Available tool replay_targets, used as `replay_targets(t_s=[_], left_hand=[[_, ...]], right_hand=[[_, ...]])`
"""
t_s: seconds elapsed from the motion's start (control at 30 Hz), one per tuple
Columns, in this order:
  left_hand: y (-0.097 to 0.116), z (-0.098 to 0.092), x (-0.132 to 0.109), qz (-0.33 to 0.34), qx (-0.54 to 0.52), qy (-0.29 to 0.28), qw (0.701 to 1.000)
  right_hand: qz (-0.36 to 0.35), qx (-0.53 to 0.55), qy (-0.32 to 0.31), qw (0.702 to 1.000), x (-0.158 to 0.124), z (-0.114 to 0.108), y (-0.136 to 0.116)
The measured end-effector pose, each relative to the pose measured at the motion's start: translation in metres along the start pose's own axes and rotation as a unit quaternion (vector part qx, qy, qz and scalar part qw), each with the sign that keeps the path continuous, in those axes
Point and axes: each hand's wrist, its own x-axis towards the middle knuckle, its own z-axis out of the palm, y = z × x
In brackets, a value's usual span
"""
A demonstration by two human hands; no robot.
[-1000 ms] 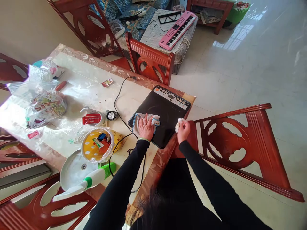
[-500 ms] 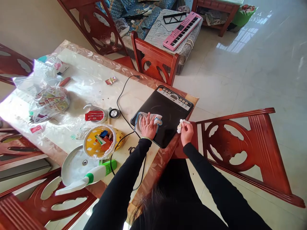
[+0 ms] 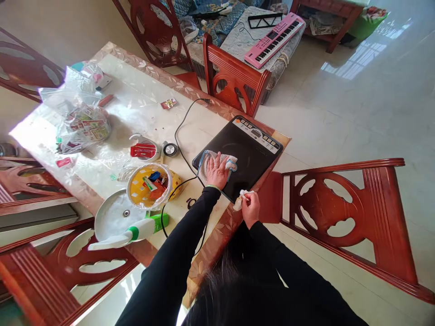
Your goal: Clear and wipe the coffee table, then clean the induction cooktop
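Observation:
A black induction cooker (image 3: 253, 156) lies on the corner of the table, its button panel along the far edge. My left hand (image 3: 217, 171) presses flat, fingers spread, on a grey cloth with blue edging (image 3: 205, 164) at the cooker's left side. Between the fingertips of my right hand (image 3: 250, 209) is a crumpled white tissue (image 3: 239, 200) with yellowish stains, at the cooker's near corner. The black power cord (image 3: 180, 151) runs over the table left of the cooker.
On the table (image 3: 190, 127) stand a yellow basket (image 3: 137, 179), a white lid (image 3: 110, 215), a green-and-white spray bottle (image 3: 146, 228), a round black-and-silver knob (image 3: 170, 149) and a filled plastic bag (image 3: 86, 122). Wooden chairs (image 3: 333, 203) surround it.
My right hand with the tissue has moved left and nearer my body, from the cooker's right edge to its near corner. My left hand stays on the cloth. The whole view has shifted slightly.

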Motion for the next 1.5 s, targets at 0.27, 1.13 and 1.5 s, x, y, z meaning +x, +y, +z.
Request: replay_targets(t_s=[0.27, 1.13, 1.5], left_hand=[[-0.004, 0.005, 0.0, 0.002, 0.005, 0.007, 1.0], [-0.001, -0.001, -0.001, -0.002, 0.004, 0.006, 1.0], [-0.002, 0.0, 0.0, -0.003, 0.006, 0.01, 1.0]], right_hand=[[-0.005, -0.018, 0.04, 0.999, 0.011, 0.001, -0.001], [-0.015, -0.012, 0.036, 0.999, 0.026, -0.003, 0.005], [0.005, -0.105, 0.134, 0.985, 0.181, -0.036, 0.034]])
